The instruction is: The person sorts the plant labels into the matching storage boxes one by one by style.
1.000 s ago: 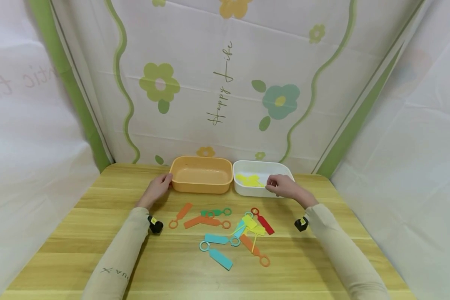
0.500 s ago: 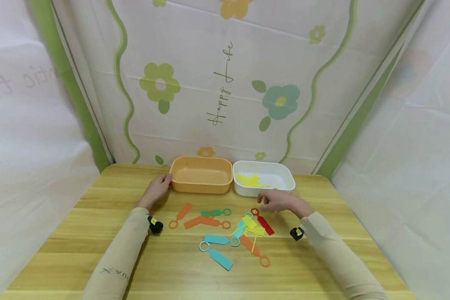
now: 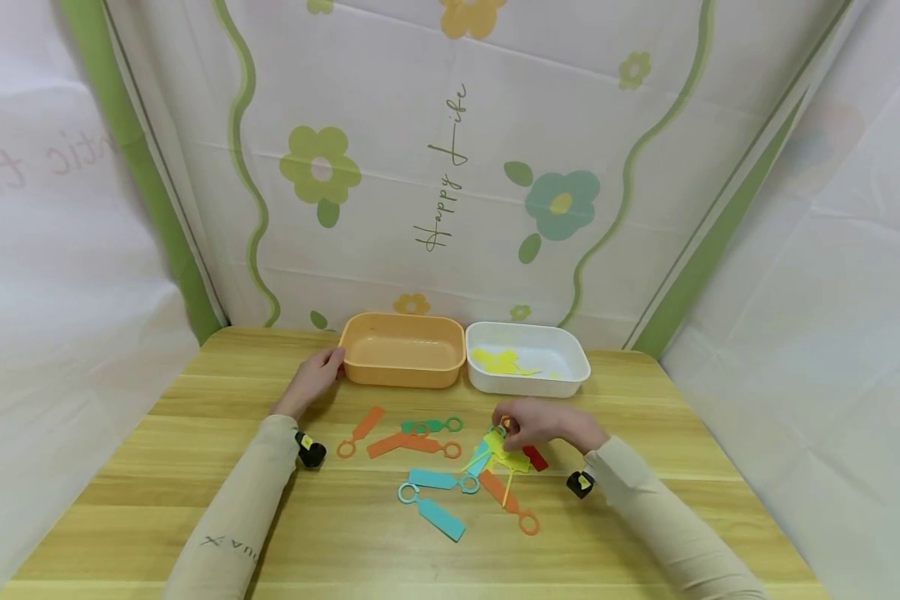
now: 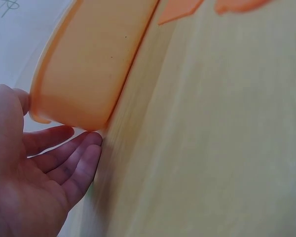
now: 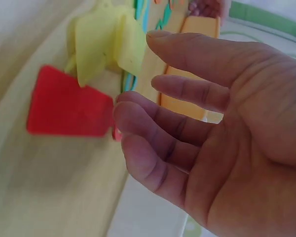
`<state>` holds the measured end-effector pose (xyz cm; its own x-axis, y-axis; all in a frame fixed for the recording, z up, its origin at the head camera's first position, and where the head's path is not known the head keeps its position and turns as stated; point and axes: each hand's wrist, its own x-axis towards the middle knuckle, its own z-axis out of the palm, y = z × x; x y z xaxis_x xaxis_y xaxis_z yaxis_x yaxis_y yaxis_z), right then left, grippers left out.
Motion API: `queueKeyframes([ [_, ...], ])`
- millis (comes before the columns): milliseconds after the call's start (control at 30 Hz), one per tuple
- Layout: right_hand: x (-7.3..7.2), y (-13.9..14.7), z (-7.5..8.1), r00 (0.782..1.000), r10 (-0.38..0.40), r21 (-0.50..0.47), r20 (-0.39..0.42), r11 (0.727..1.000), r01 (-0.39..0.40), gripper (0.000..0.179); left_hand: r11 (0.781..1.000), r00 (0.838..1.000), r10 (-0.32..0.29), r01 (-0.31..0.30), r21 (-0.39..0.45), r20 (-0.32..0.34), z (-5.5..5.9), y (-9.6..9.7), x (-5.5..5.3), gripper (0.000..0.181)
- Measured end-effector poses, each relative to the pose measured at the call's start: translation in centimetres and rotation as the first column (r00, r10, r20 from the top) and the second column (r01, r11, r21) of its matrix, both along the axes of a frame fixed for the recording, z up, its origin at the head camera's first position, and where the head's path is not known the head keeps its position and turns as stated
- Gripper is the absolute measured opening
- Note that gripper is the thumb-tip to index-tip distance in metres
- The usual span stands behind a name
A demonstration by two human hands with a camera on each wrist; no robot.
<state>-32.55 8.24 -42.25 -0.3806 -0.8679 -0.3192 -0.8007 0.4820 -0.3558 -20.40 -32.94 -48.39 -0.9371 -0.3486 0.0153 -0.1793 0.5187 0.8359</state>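
My left hand (image 3: 317,382) is at the left end of the orange bin (image 3: 405,377). In the left wrist view its thumb lies at the rim and the fingertips (image 4: 91,140) touch the end wall low down. My right hand (image 3: 540,421) hovers over the yellow T-shaped plant tags (image 3: 516,460), fingers curved and apart from the thumb, with nothing between them. The right wrist view shows the yellow tags (image 5: 101,47) just beyond the thumb, and a red ring tag (image 5: 69,106) by the fingertips. The red tag's ring is partly hidden by my hand.
A white bin (image 3: 528,385) with several yellow tags in it stands beside the orange one. Ring-ended tags lie loose on the wooden table (image 3: 330,533): blue (image 3: 441,518), green (image 3: 431,426) and orange (image 3: 363,425). A flowered cloth (image 3: 420,167) hangs behind.
My right hand has moved from the white bin down and left to above the yellow tags. One second ago it was over that bin's front rim. My left hand stays put.
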Motion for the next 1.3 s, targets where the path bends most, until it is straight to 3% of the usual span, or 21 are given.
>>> queueKeyframes([
  [333, 0.67, -0.63, -0.66, 1.000, 0.007, 0.036, -0.029, 0.999, -0.006, 0.040, 1.000, 1.000, 0.009, -0.009, -0.018, -0.004, 0.19, 0.11, -0.02, 0.058],
  [733, 0.66, -0.81, -0.94, 0.998, -0.069, 0.066, 0.002, 0.996, 0.068, 0.037, 0.999, 1.000, 0.017, -0.016, -0.048, 0.005, -0.07, -0.09, -0.18, 0.062],
  [933, 0.58, -0.69, -0.89, 0.998, -0.067, -0.008, 0.020, 0.998, 0.067, 0.032, 0.999, 1.000, 0.012, -0.012, -0.032, 0.003, -0.23, -0.09, -0.27, 0.062],
  [1300, -0.30, -0.57, -0.21, 0.999, 0.004, -0.173, -0.038, 0.985, -0.011, 0.014, 1.000, 1.000, 0.010, -0.009, -0.030, 0.006, -0.09, -0.10, -0.19, 0.061],
])
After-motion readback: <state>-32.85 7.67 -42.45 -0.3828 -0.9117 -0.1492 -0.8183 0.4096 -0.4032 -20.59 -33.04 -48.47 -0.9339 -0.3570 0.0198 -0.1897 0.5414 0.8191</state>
